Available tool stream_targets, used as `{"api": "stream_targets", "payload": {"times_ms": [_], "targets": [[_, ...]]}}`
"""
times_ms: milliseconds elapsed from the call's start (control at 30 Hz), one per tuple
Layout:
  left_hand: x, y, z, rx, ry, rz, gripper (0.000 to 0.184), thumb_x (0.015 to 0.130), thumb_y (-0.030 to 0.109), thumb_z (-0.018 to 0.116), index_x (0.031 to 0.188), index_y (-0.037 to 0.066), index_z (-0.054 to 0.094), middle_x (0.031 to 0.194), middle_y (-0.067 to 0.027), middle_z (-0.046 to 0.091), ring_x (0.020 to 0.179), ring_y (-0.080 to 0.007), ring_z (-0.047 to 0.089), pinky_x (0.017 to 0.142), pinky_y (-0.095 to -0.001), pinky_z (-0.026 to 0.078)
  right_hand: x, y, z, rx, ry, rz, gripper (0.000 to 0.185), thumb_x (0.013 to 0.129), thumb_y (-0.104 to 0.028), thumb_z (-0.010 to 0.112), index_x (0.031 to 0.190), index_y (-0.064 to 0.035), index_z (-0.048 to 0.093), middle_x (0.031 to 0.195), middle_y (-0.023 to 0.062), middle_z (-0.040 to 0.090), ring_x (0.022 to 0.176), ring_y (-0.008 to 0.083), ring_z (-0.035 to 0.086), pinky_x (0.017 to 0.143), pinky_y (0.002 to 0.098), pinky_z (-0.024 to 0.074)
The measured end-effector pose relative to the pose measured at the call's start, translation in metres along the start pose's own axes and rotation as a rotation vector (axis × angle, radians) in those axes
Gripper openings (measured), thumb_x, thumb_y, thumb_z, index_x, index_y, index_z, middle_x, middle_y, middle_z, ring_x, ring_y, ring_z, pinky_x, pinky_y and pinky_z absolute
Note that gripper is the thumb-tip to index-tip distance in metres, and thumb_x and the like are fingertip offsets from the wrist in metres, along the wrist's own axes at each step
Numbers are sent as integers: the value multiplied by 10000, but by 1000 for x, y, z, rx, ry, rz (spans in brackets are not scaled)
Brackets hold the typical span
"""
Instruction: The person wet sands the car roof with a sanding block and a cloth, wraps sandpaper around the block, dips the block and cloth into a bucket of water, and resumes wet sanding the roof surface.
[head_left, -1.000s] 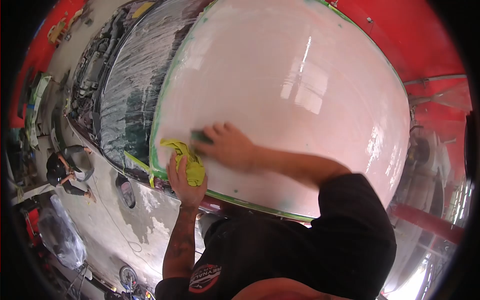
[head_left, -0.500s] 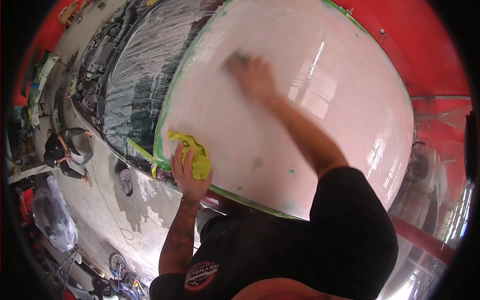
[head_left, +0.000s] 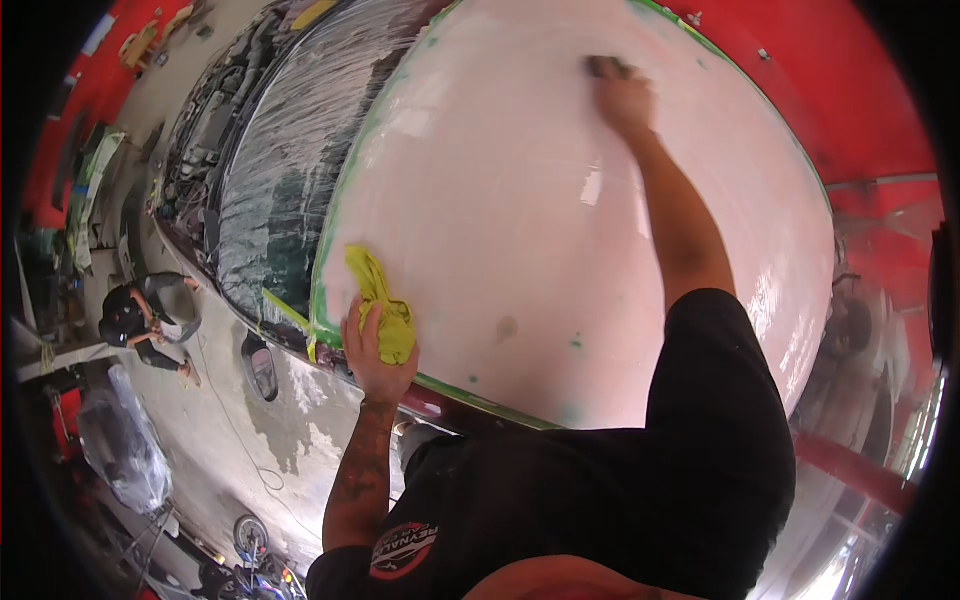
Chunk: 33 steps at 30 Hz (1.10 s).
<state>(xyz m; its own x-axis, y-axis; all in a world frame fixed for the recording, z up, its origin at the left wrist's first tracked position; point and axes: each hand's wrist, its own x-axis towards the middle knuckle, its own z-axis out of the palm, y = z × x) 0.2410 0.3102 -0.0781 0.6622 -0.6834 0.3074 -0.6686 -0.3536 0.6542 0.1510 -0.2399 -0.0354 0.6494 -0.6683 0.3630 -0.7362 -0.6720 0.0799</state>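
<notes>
A wide car roof (head_left: 480, 220) with a wet, pale pinkish coat and green masking tape along its edges lies before me. Near its lower left corner my left hand (head_left: 380, 355) is closed on a crumpled yellow-green cloth (head_left: 396, 325), resting on the roof. At the far side my right hand (head_left: 628, 100), arm stretched out, grips a dark sanding block (head_left: 606, 68) against the surface. Motion blurs the block's outline. Small green spots and a grey-brown patch show through the coat close to my body.
Plastic sheeting covers the windshield (head_left: 285, 170), left of the roof; the engine bay (head_left: 205, 115) is exposed beyond it. A side mirror (head_left: 260, 368) juts out below. On the floor at left, another person (head_left: 150, 318) sits near a cable. A bicycle-like wheel (head_left: 251, 537) stands at bottom left.
My right hand has swept the block to the right and farther across the roof. My left hand stays nearly in place; its cloth is bunched a little differently.
</notes>
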Motion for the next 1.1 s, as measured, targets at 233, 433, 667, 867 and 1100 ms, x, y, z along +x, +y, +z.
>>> {"api": "stream_targets", "payload": {"times_ms": [233,433,667,867,1100], "targets": [[2,3,1,25,-2,1,766,672,201,791,1376,86,512,1487,-224,434,1357,-435,438,1140,-631,283,-141,202,-56,-253,-256,988,567,999,-433,457,1546,-365,324,1477,214,421,1290,415,478,1036,527,423],[2,2,3,42,20,22,749,691,224,775,1378,81,514,1482,-229,435,1340,-439,447,1144,-622,286,-103,-6,-34,-77,-117,171,369,936,-127,487,1285,-167,599,1168,138,646,1001,350,629,792,530,518],[3,0,4,-5,67,109,748,681,81,767,1381,28,509,1441,-246,472,1296,-461,478,1082,-538,394,-255,-234,-109,464,-265,-580,399,980,-235,481,1370,-229,567,1276,222,563,1143,393,570,979,522,449],[2,-1,6,-19,66,95,742,701,88,767,1390,28,500,1426,-234,487,1304,-447,479,1079,-533,400,-177,5,-76,146,-94,152,294,959,-151,498,1226,-162,621,1087,167,660,1030,354,619,843,507,514],[2,-11,13,54,80,144,799,671,212,816,1400,105,507,1392,-208,513,1291,-417,483,1079,-541,384,-402,334,-35,-518,-81,910,601,990,-514,479,1511,-221,418,1296,189,561,1042,319,603,782,514,523]]}}
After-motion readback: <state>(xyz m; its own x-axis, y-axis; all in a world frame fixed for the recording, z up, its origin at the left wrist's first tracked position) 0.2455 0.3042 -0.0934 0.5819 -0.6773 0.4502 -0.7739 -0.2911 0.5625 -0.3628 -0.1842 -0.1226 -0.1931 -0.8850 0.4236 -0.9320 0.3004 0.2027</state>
